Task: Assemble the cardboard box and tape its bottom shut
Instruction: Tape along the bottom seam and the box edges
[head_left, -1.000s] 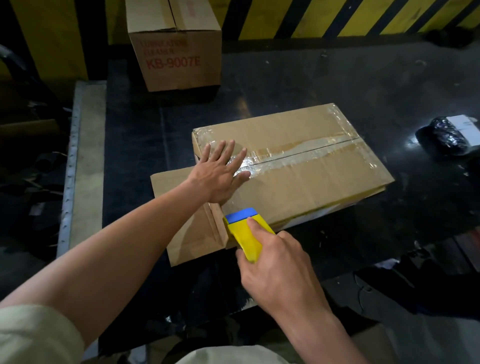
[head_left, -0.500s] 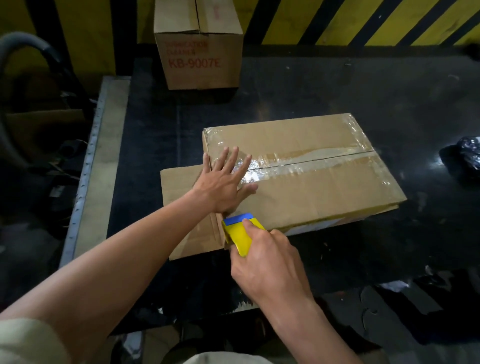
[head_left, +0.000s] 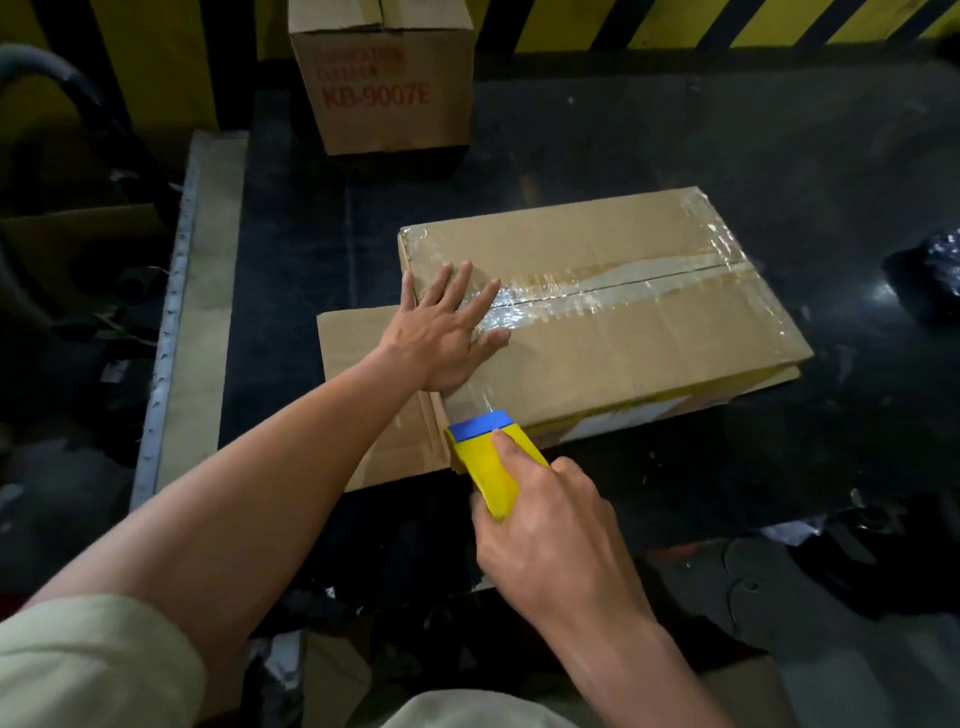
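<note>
A brown cardboard box (head_left: 623, 358) lies on the dark table with its flaps closed upward. Clear shiny tape (head_left: 597, 301) runs along the centre seam and over the far right end. My left hand (head_left: 441, 338) lies flat with spread fingers on the box's left end, over the tape. My right hand (head_left: 550, 530) grips a yellow tape dispenser with a blue tip (head_left: 485, 457), which sits against the box's near left corner. A strip of clear tape stretches from the dispenser up toward my left hand. A loose flap (head_left: 363, 374) sticks out on the left.
A second cardboard box printed KB-9007E (head_left: 382, 78) stands at the back of the table. A black wrapped bundle (head_left: 935, 270) lies at the right edge. A metal-edged ledge (head_left: 197, 291) runs along the left. Scraps and clutter lie on the floor in front.
The camera has shifted slightly. My right hand with the dispenser has drawn a little toward me off the box's near corner. My left hand stays pressed on the box.
</note>
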